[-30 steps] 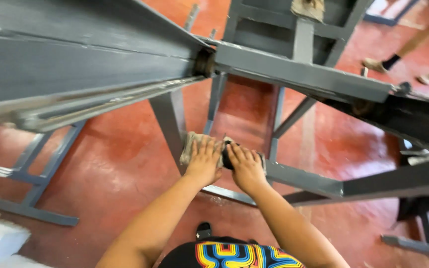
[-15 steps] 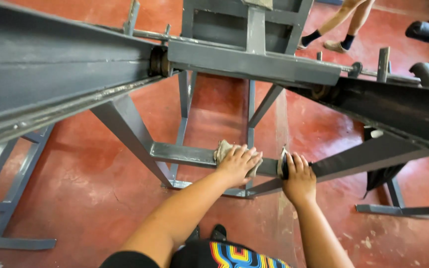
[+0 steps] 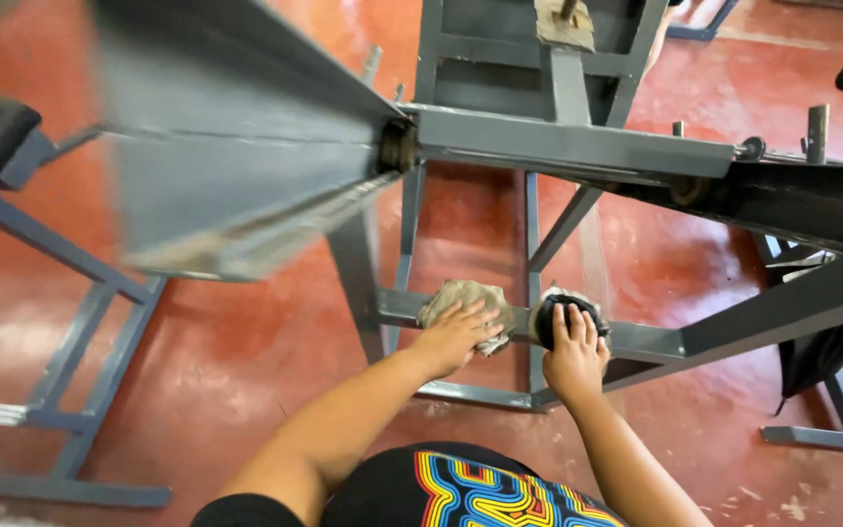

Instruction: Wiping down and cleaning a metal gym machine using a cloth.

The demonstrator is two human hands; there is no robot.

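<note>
Hands low on the grey painted steel crossbar [image 3: 636,340] of the machine frame: my left hand [image 3: 456,335] lay flat, fingers spread, pressing a crumpled beige cloth [image 3: 461,298] onto the bar. Just right of it, my right hand [image 3: 575,351] cupped a black round pad [image 3: 566,314] against the same bar, above the red floor [image 3: 246,342].

Both my arms reach down and forward; my left hand [image 3: 453,335] lies flat, my right hand [image 3: 572,353] presses with fingers [image 3: 568,322] curled.
</note>
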